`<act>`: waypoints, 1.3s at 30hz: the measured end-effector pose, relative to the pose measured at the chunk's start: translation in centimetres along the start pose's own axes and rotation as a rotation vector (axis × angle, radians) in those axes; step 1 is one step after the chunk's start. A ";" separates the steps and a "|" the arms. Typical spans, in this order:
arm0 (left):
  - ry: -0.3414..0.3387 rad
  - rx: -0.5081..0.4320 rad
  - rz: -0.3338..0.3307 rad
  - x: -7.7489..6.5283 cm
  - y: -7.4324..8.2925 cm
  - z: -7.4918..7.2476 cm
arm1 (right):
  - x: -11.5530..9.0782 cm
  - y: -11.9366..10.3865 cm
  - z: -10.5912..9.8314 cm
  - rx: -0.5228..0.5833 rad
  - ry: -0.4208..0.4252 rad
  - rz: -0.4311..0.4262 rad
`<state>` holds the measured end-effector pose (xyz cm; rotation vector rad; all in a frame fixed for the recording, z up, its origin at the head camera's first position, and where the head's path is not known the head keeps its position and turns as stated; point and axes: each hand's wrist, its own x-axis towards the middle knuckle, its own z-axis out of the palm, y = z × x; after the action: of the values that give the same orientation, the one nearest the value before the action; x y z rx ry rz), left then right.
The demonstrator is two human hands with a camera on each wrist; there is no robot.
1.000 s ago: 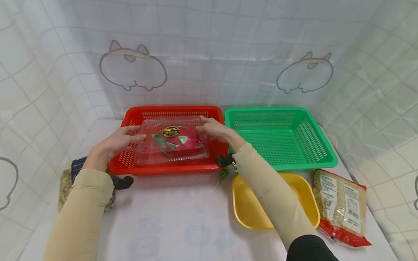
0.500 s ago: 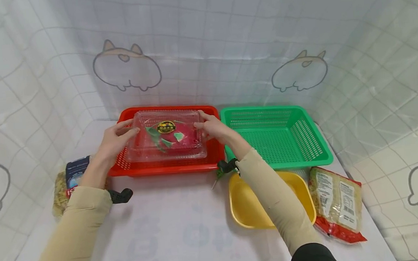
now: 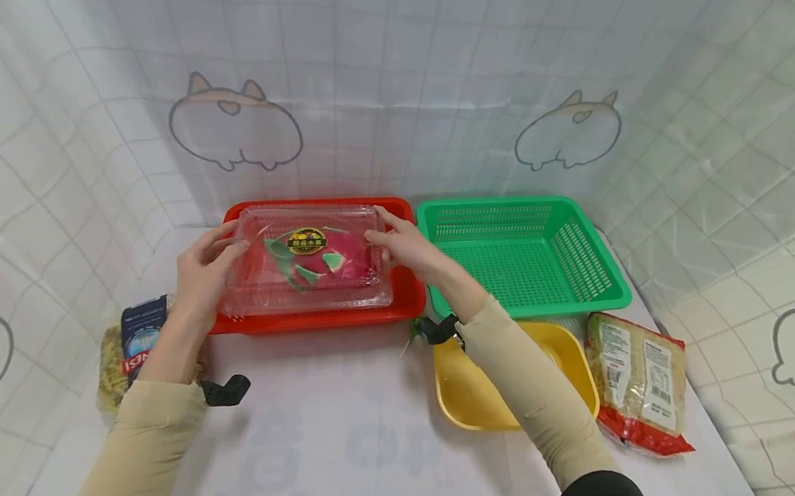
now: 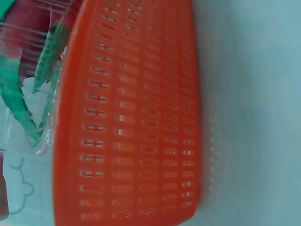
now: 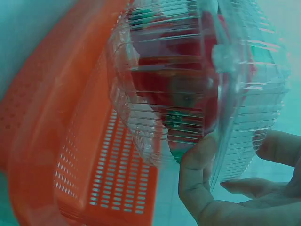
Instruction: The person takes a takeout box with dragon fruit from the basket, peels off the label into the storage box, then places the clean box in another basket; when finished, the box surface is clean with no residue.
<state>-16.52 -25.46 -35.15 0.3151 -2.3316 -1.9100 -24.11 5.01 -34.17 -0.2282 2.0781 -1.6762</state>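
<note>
A clear plastic clamshell box with a round black-and-yellow label is held over the red basket. Inside it lies a pink dragon fruit with green scales. My left hand grips the box's left end, thumb near the top edge. At the opposite end, my right hand holds it with the thumb above and fingers at the side. In the right wrist view, bent fingers press on the ribbed wall near the seam, and the box is clear of the basket's rim. The left wrist view mostly shows the basket's perforated wall.
A green basket adjoins the red one on the right. In front of it stands a yellow tray, partly under my right forearm. A pasta bag lies at left, another bag at right. A small green-topped item lies near the red basket.
The box has come up out of the red basket, looking larger and shifted slightly left. Both hands have moved along with it, gripping its ends throughout. The head view has shifted a little.
</note>
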 end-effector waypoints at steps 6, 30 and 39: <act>-0.049 -0.054 0.007 -2.0 0.1 -0.3 | -2.5 0.0 0.2 0.009 0.019 -0.019; -0.180 0.187 0.109 -9.2 -1.8 -1.1 | -10.2 3.7 3.2 0.038 0.100 -0.086; -0.214 0.183 0.141 -11.8 -3.0 -1.1 | -12.4 5.9 4.7 0.063 0.082 -0.110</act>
<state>-4.52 -24.31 -37.31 -0.0410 -2.5927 -1.7459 -10.19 7.33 -37.48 -0.2627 2.1020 -1.8417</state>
